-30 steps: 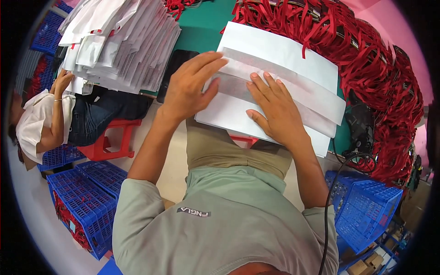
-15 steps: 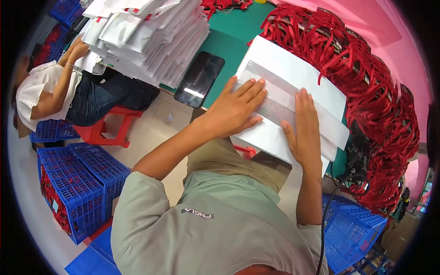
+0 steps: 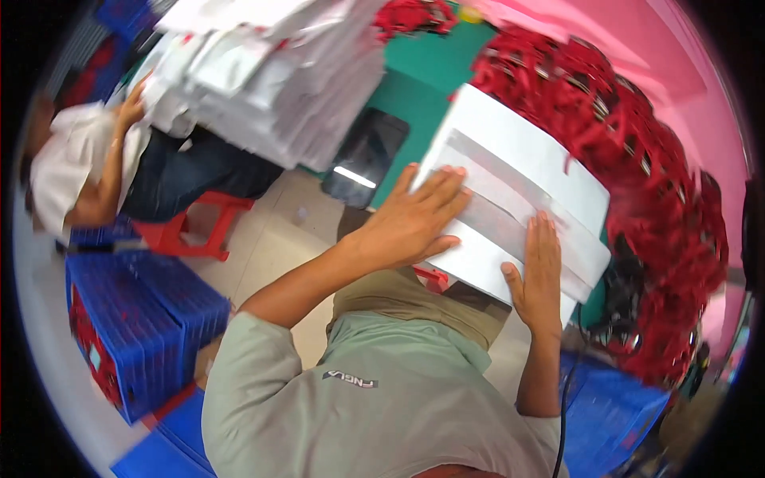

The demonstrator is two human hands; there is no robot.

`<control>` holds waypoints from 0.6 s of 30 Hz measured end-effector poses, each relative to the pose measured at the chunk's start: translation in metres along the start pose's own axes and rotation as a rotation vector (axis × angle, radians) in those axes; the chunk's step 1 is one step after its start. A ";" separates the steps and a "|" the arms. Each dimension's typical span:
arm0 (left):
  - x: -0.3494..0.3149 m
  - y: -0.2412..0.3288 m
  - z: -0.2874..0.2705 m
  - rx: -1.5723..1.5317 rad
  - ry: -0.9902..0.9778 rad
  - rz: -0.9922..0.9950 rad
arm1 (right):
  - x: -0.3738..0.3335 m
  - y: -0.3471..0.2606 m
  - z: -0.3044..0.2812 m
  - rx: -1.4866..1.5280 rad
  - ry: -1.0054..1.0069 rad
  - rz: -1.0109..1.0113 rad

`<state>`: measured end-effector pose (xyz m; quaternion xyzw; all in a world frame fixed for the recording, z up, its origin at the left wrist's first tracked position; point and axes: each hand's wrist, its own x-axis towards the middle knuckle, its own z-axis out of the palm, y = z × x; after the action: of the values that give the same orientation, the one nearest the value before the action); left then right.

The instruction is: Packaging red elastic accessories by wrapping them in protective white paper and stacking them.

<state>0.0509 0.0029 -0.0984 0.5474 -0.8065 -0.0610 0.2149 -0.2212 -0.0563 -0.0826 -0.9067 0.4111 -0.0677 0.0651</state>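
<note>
A white sheet of paper [image 3: 538,139] lies at a slant on the green tabletop, with a greyish translucent strip [image 3: 490,171] across its middle. My left hand [image 3: 418,215] rests flat over the left side of the strip, fingers stretched out. Lower on the right, my right hand [image 3: 538,271] lies flat on the paper and strip, fingers together and thumb apart. Neither hand grips anything. Whether the sheet is a single layer or a thin stack, I cannot tell.
A black phone [image 3: 366,155] lies left of the paper, beside a tall stack of white packages [image 3: 303,88]. Red-strapped items [image 3: 629,151] heap along the right. Blue crates [image 3: 143,319] stand lower left. A co-worker in white [image 3: 88,159] sits on a red stool [image 3: 195,227].
The whole view has shifted, and the scene sits slightly lower and to the right, with some blur. Both hands stay flat on the paper.
</note>
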 end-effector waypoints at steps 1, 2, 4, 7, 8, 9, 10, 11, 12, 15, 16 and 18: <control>0.001 0.000 -0.006 0.029 -0.047 -0.056 | 0.004 0.002 0.003 0.030 0.006 -0.025; 0.000 -0.001 -0.006 0.048 -0.097 -0.106 | 0.005 0.006 0.007 0.055 0.004 -0.040; -0.006 -0.005 -0.007 0.073 -0.055 -0.099 | -0.004 0.009 0.000 0.064 0.003 -0.001; 0.001 -0.005 -0.005 0.045 -0.080 -0.076 | 0.004 0.005 0.000 0.054 -0.031 -0.014; -0.005 -0.008 -0.010 0.060 -0.080 -0.117 | 0.007 0.004 0.002 0.070 -0.027 -0.042; -0.007 -0.009 -0.014 0.088 -0.076 -0.151 | 0.008 0.005 0.003 0.077 -0.026 -0.036; -0.005 -0.006 -0.015 0.059 -0.099 -0.140 | 0.008 0.005 0.004 0.087 -0.025 -0.043; -0.008 -0.006 -0.017 0.053 -0.116 -0.160 | 0.007 0.008 0.011 0.086 -0.008 -0.068; -0.007 -0.010 -0.016 0.008 -0.097 -0.133 | 0.006 0.011 0.012 0.073 0.020 -0.095; -0.007 -0.009 -0.020 -0.114 0.094 -0.003 | -0.010 0.016 0.008 0.012 0.013 -0.066; -0.014 -0.014 -0.036 -0.064 0.123 -0.044 | -0.012 0.017 0.003 0.002 0.008 -0.053; -0.035 -0.018 -0.084 -0.107 0.445 0.023 | -0.009 0.010 0.002 0.004 -0.007 -0.086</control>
<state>0.1117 0.0394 -0.0384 0.5259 -0.7410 0.0210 0.4171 -0.2345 -0.0564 -0.0866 -0.9236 0.3716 -0.0681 0.0655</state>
